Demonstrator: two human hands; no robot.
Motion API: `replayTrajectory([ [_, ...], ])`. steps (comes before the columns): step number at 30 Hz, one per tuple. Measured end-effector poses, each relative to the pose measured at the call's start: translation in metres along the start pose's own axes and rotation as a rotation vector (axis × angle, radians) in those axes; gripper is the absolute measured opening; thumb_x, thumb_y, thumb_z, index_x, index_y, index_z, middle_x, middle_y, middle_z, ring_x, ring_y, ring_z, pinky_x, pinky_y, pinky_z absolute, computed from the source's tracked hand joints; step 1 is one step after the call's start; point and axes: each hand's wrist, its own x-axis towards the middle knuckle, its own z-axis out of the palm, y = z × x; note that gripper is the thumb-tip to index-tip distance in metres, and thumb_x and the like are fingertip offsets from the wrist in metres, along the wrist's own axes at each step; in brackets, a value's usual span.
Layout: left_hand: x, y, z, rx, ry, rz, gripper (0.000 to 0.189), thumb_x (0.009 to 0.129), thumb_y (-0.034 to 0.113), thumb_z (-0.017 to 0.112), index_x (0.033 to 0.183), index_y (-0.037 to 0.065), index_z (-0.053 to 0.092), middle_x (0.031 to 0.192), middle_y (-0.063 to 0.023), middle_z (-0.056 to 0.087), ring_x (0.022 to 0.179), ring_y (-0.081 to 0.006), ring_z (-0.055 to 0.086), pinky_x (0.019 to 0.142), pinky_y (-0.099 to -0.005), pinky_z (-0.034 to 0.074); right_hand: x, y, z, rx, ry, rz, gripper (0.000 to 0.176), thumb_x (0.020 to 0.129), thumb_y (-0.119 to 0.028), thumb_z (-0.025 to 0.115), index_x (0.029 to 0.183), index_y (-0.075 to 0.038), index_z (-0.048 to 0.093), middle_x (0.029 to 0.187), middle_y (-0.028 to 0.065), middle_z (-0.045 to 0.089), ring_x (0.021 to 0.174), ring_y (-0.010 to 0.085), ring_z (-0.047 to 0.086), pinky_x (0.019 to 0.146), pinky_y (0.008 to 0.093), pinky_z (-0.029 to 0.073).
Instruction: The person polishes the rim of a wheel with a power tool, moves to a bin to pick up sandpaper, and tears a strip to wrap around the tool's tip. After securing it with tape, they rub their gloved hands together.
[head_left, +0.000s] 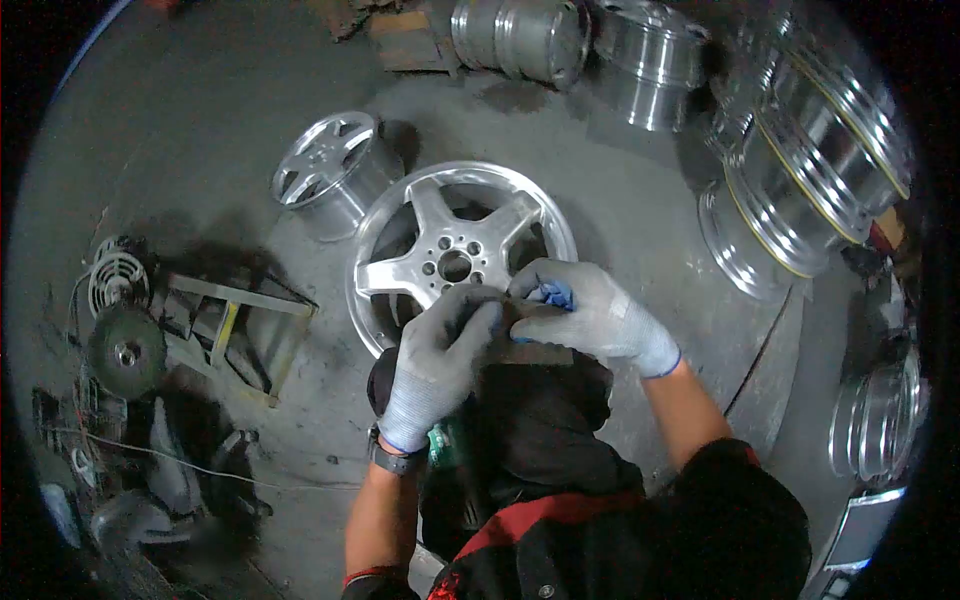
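Note:
My left hand point(440, 360), in a grey-white glove with a watch at the wrist, has its fingers curled in front of the silver five-spoke wheel point(515, 215). Close beside it on the right, my right hand point(580, 312), gloved too, has thumb and fingers bent together. A bit of blue point(552, 294) shows at its fingers; whether it is glove or a separate item is unclear. A brownish flat piece point(535, 352) lies under both hands, above my dark-clothed legs. What the fingertips hold is too small to make out.
Another silver wheel point(340, 175) stands behind on the left. A metal frame point(240, 335) and a round disc tool point(127, 352) are at the left, with a pale cable point(215, 470) on the floor. Stacked rims point(800, 180) stand at the right, more rims point(520, 40) at the back.

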Motion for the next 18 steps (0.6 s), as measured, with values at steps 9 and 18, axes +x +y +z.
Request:
replayTrajectory([
  [9, -0.032, -0.046, 0.009, -0.262, 0.417, 0.008, 0.023, 0.107, 0.02, 0.053, 0.113, 0.0, 0.063, 0.088, 0.0, 0.063, 0.077, -0.0054, 0.052, 0.069, -0.0226, 0.045, -0.019, 0.008, 0.07, 0.247, 0.446, 0.166, 0.048, 0.103, -0.02, 0.063, 0.143, 0.001, 0.048, 0.128, 0.0123, 0.061, 0.12, 0.02, 0.056, 0.109, 0.0337, 0.041],
  [18, -0.044, -0.042, 0.013, -0.267, 0.479, 0.059, 0.033, 0.11, 0.026, 0.046, 0.115, -0.001, 0.063, 0.101, -0.0048, 0.064, 0.095, -0.0106, 0.056, 0.086, -0.0265, 0.047, -0.023, -0.027, 0.076, 0.421, 0.313, 0.44, 0.024, 0.103, -0.023, 0.063, 0.112, -0.001, 0.059, 0.094, 0.0053, 0.066, 0.08, 0.0102, 0.063, 0.071, 0.027, 0.053],
])
